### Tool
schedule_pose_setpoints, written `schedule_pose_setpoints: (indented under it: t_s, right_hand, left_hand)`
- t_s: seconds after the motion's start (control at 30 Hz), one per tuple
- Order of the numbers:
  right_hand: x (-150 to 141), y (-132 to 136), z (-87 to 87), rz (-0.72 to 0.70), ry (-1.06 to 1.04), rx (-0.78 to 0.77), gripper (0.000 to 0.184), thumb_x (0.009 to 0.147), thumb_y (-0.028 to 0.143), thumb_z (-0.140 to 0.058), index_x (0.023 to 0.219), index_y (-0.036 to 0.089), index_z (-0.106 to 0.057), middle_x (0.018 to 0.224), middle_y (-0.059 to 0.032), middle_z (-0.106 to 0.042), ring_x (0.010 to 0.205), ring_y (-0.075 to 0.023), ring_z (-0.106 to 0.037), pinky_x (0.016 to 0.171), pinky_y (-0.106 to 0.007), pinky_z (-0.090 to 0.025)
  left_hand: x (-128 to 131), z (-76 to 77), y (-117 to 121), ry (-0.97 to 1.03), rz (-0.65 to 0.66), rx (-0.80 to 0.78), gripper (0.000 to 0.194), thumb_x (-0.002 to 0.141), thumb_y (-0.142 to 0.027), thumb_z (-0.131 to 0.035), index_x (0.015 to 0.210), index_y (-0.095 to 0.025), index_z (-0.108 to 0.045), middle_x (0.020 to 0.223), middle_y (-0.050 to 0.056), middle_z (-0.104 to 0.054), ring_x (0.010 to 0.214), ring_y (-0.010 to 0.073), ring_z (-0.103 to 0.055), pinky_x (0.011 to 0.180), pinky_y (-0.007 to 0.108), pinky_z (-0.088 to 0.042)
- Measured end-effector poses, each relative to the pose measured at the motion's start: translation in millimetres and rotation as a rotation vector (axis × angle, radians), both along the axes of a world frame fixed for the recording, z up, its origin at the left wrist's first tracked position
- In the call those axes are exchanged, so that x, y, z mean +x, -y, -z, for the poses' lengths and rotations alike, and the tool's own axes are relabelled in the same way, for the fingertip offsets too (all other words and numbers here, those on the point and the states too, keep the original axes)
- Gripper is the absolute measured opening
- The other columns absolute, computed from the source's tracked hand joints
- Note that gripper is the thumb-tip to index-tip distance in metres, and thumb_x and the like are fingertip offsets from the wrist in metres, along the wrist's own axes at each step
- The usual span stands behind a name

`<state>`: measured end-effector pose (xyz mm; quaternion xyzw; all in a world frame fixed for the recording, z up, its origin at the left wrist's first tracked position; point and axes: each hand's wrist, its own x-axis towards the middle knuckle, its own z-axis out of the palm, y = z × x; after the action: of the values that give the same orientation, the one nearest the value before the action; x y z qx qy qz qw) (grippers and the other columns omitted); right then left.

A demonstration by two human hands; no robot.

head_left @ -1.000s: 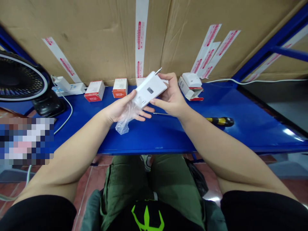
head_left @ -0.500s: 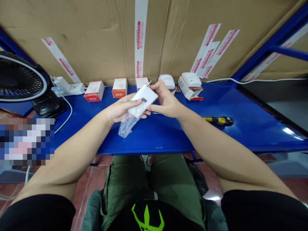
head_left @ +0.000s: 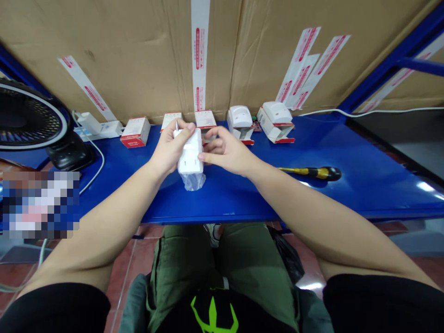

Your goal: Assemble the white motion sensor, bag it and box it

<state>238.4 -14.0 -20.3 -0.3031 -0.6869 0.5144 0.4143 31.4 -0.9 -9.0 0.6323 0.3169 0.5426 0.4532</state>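
Single head-worn view, forward and down
From above the lap, it faces the blue table at arm's reach, the cardboard behind, and both hands mid-view; no second view shares it.

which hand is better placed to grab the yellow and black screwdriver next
Right, most likely: the right hand is nearer the screwdriver and seems only to have its thumb at the edge of the white device, while the left hand grips it.
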Motion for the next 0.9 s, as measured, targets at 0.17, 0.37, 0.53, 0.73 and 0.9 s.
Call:
schedule_pose_setpoints:
  t_s: [0.17, 0.37, 0.53, 0.73, 0.9]
  right_hand:
    - [-11, 0, 2.2, -0.086, -0.041, -0.106, 0.046, 0.081, 0.041, -0.098, 0.108, 0.023, -0.065, 0.093, -0.0058, -0.078, 0.087, -0.0264, -0.081, 0.079, -0.049, -0.075]
    - [-10, -1, -2.6, 0.052, -0.135, 0.056, 0.046, 0.081, 0.056, -0.095, 0.102, 0.023, -0.071, 0.106, -0.0058, -0.081, 0.1, -0.0246, -0.08, 0.095, -0.047, -0.072]
    - [-3, -6, -5.7, 0.11, -0.16, 0.166, 0.054, 0.085, 0.069, -0.09, 0.11, 0.025, -0.073, 0.118, -0.0073, -0.082, 0.108, -0.0258, -0.079, 0.098, -0.045, -0.069]
    - [0, -7, -7.5, 0.143, -0.195, 0.196, 0.059, 0.082, 0.076, -0.09, 0.107, 0.026, -0.073, 0.111, -0.0049, -0.082, 0.103, -0.0233, -0.078, 0.102, -0.043, -0.067]
    - [-1, -6, -9.4, 0.202, -0.163, 0.279, 0.059, 0.086, 0.079, -0.086, 0.108, 0.026, -0.073, 0.111, -0.0057, -0.082, 0.106, -0.0246, -0.077, 0.106, -0.046, -0.066]
  left_hand:
    - [8, -5.6, 5, -0.017, -0.17, 0.218, 0.059, 0.086, -0.077, -0.09, 0.082, -0.024, -0.065, 0.089, 0.001, -0.075, 0.079, 0.0162, -0.07, 0.073, 0.029, -0.059]
    - [12, -9.6, 12, -0.083, -0.064, 0.254, 0.063, 0.099, -0.086, -0.067, 0.098, -0.024, -0.077, 0.113, 0.01, -0.08, 0.11, 0.0264, -0.077, 0.098, 0.039, -0.064]
    - [8, -6.7, 14, -0.132, 0.131, 0.16, 0.07, 0.081, -0.063, -0.1, 0.133, -0.028, -0.07, 0.136, 0.011, -0.072, 0.132, 0.0319, -0.072, 0.108, 0.043, -0.064]
    - [4, -5.5, 10, -0.217, 0.217, 0.189, 0.081, 0.072, -0.045, -0.107, 0.14, -0.026, -0.067, 0.133, 0.011, -0.072, 0.125, 0.032, -0.074, 0.103, 0.043, -0.066]
    - [8, -14.0, 14, -0.226, 0.131, 0.218, 0.056, 0.077, -0.049, -0.103, 0.117, -0.02, -0.077, 0.112, 0.009, -0.08, 0.104, 0.026, -0.076, 0.099, 0.04, -0.065]
